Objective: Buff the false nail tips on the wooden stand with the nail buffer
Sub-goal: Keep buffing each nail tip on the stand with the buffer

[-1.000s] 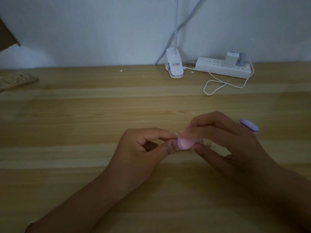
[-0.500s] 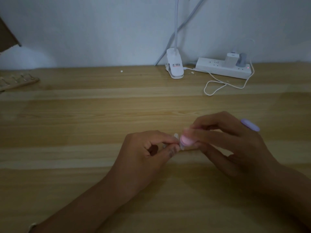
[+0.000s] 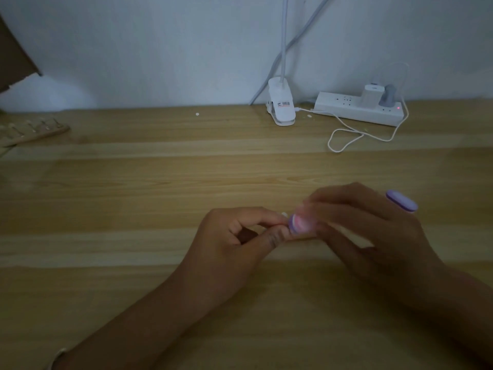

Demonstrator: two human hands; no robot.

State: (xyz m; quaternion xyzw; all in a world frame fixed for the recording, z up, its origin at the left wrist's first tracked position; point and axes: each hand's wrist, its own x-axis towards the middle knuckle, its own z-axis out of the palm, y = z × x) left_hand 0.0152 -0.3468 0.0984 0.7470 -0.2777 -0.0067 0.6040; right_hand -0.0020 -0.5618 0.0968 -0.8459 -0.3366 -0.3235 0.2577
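head: left hand (image 3: 240, 236) pinches nail tip (image 3: 284, 214), right hand (image 3: 373, 228) grips buffer (image 3: 401, 201)

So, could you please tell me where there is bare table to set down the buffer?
Bare wood spans the table between the wooden stand and the lamp clip, and left of the left hand. It is crowded at the back right: power strip and cable.

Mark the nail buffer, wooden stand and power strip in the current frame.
nail buffer (image 3: 401, 201), head view, on its exposed purple end.
wooden stand (image 3: 37, 136), head view, on its base bar at the far left.
power strip (image 3: 344, 108), head view, on the bare top face left of the plugs.
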